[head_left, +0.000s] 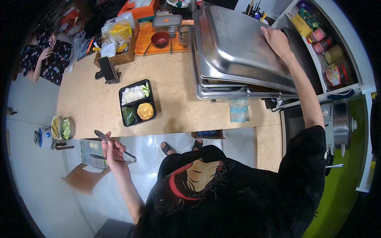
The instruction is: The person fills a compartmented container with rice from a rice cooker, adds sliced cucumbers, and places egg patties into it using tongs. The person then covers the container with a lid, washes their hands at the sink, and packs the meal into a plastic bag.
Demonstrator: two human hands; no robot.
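Observation:
My left hand (114, 152) holds metal tongs (130, 156), their jaws apart, in the air before the counter's near edge. My right hand (277, 43) grips the far right part of a large stainless steel lid (238, 43). That lid sits tilted over metal food pans (222, 92), whose contents are mostly hidden. Between my hands, on the counter, lies a black divided meal box (120, 95). White rice (133, 95), cucumber slices (146, 89), a round golden patty (145, 111) and something dark green (128, 115) fill its compartments.
A phone (106, 68) stands upright near a wicker basket (123, 58). An orange tray (142, 48) bears a red bowl (160, 39). Cucumber (66, 129) fills a bowl at left. A blue cloth (239, 111), shelved jars (337, 75) and a pot (342, 127) are right. Another person (45, 63) is far left.

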